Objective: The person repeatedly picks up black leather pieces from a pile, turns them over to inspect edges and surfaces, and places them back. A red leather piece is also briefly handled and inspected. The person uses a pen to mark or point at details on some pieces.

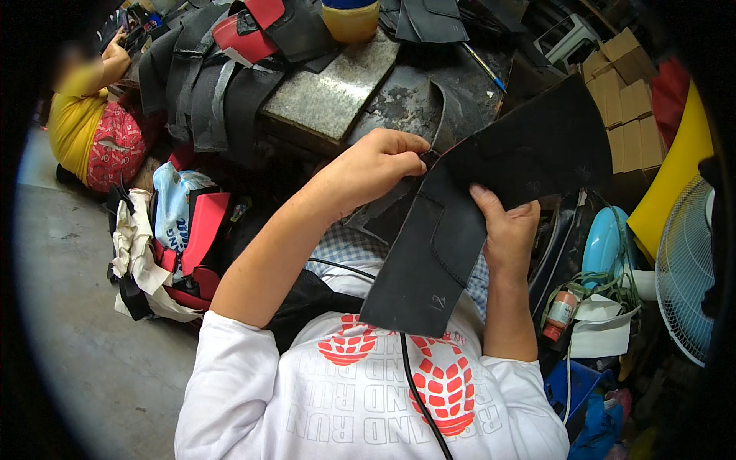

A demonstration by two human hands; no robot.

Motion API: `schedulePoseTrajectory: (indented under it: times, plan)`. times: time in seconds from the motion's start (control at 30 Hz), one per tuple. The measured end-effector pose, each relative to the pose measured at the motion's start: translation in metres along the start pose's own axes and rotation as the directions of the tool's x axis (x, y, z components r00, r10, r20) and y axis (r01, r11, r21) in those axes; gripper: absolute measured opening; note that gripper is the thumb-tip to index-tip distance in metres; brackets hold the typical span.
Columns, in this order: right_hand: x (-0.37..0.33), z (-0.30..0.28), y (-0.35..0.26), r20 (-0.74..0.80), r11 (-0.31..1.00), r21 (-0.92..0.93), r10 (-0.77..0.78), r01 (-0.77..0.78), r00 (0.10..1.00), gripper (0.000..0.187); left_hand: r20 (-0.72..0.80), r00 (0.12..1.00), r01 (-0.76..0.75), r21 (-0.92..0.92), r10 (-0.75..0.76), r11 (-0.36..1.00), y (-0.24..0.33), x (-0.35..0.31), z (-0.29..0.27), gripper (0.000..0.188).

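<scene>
A black leather panel (521, 146), wide and bent at an angle with a curved stitched seam, is held up in front of my chest. My right hand (507, 230) grips its right edge, thumb on top and fingers behind. At the panel's upper left edge, my left hand (383, 165) is closed in a pinch between thumb and forefinger. A curled dark strip (454, 111) rises just beyond those fingertips. The panel hides part of my lap.
Ahead, a worktable carries a stone slab (337, 96), draped black leather pieces (199, 84), a yellow tub (350, 21) and a pen (484, 67). Cardboard boxes (625, 115) and a fan (690, 268) stand right. Left are a scrap-filled container (203, 238) and a seated person (84, 130).
</scene>
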State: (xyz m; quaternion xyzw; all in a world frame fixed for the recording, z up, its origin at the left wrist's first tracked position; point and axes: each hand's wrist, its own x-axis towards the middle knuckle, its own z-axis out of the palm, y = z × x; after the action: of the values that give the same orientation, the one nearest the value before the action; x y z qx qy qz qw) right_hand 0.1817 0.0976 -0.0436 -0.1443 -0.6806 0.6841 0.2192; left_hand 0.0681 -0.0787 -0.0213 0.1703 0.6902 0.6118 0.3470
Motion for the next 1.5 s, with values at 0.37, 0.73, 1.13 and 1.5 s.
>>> schedulePoseTrajectory:
  times: [0.37, 0.73, 1.13, 1.5]
  plan:
    - [0.000, 0.001, 0.003, -0.041, 0.998, 0.038, 0.052, -0.051, 0.998, 0.025, -0.070, 0.997, 0.022, -0.143, -0.032, 0.989, -0.013, 0.007, 0.006, 0.047]
    - [0.002, 0.003, 0.004, -0.009, 1.000, 0.008, 0.006, -0.006, 1.000, 0.021, -0.066, 0.985, 0.133, -0.292, -0.159, 0.947, -0.001, -0.002, 0.011, 0.036]
    - [0.002, -0.002, 0.005, 0.018, 0.999, -0.026, 0.048, -0.047, 0.999, 0.021, -0.067, 0.983, 0.146, -0.262, -0.169, 0.954, -0.005, 0.000, 0.010, 0.035]
    - [-0.002, 0.002, -0.007, 0.074, 0.979, -0.149, -0.129, 0.139, 0.989, 0.015, -0.032, 0.968, -0.240, 0.169, 0.249, 0.956, -0.019, -0.001, 0.015, 0.037]
